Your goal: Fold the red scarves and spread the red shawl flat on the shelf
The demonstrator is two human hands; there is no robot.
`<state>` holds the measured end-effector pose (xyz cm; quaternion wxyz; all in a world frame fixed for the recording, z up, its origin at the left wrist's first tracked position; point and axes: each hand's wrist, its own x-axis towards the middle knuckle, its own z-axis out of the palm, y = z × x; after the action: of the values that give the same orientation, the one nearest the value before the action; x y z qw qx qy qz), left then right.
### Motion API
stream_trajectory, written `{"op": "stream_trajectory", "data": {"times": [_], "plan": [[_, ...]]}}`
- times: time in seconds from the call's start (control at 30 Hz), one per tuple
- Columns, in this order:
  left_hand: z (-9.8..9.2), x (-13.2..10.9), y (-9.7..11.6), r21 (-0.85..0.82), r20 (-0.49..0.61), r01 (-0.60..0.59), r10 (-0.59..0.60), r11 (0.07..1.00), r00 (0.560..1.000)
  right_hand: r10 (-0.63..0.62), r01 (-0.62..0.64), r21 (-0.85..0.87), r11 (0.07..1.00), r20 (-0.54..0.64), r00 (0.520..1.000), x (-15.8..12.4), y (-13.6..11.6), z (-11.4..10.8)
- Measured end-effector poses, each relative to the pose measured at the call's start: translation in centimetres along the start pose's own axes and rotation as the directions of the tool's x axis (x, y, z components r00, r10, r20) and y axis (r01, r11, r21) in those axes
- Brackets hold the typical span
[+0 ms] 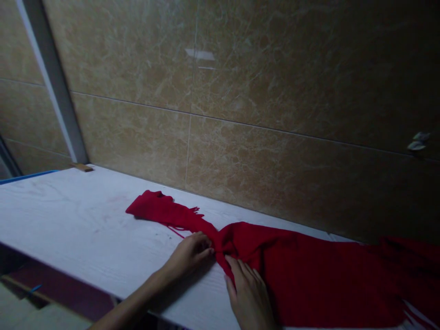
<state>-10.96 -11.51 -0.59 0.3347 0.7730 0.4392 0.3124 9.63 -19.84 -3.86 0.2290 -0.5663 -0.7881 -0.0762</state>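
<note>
A long red fringed scarf (309,270) lies along the white tabletop (68,220), close to the tiled wall. Its left end narrows to a bunched strip with loose fringe (161,208). My left hand (190,254) rests at the narrow, gathered part of the scarf, fingers curled and pinching the cloth. My right hand (249,295) lies flat on the scarf's lower edge just to the right, fingers stretched out and pressing the fabric down. The scarf's right part spreads wide and runs out of view.
A brown marble-tiled wall (240,114) rises right behind the table. A grey vertical frame (51,87) stands at the left. A small wooden block (81,167) sits at the table's back left corner. The table's front edge drops to a dark gap at lower left.
</note>
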Motion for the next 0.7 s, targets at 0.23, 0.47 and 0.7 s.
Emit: {"op": "stream_trajectory", "data": {"times": [0.23,0.47,0.7], "plan": [[-1.1,2.1,0.7,-0.406,-0.05,-0.004,-0.017,0.914,0.999,-0.022,0.029,0.101,0.995,-0.068,0.997,-1.6,0.5,-1.7],[-5.4,7.2,2.8,-0.029,-0.14,-0.01,0.006,1.0,0.99,-0.19,0.124,0.302,0.945,0.2,0.961,-4.4,2.7,-5.4],[-6.0,9.4,2.1,0.119,-0.111,0.1,-0.087,0.988,0.99,-0.107,0.05,0.282,0.958,0.191,0.976,-7.3,6.2,-7.4]]}}
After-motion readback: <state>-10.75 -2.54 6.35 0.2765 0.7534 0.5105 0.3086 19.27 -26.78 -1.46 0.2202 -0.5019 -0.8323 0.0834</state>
